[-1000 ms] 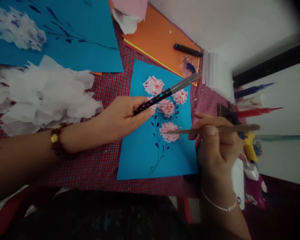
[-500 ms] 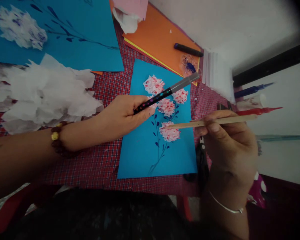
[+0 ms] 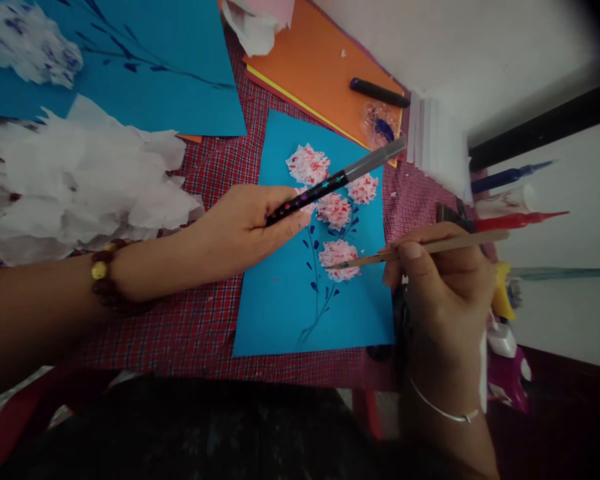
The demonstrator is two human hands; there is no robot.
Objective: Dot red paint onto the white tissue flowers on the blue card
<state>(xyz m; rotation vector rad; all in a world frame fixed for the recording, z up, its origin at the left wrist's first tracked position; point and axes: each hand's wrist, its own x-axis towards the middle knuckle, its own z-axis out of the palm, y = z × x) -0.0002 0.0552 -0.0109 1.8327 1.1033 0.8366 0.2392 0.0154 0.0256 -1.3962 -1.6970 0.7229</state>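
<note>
A blue sheet (image 3: 275, 307) bears several pink-and-white paper flowers and dark painted stems with small leaves. My left hand (image 3: 250, 227) is closed on a black pen (image 3: 330, 185) with coloured stars and a grey cap, held slantwise above the upper flowers. My right hand (image 3: 440, 273) pinches a thin wooden stick (image 3: 465, 241). The stick's tip lies over the lowest flower (image 3: 339, 259); whether it touches is hard to tell. One flower is partly hidden behind my left fingertips.
White tissue pieces (image 3: 90, 180) are heaped at the left, below a larger blue sheet (image 3: 180, 100). Orange paper (image 3: 310, 60) carries a dark marker (image 3: 380, 92) and a clear palette (image 3: 377, 123). White strips (image 3: 437, 143) and a red-tipped tube (image 3: 520, 220) lie at the right.
My right hand has moved slightly left and down, and the stick's tip has shifted down-left across the lowest flower. The left hand still holds the pen, almost in place.
</note>
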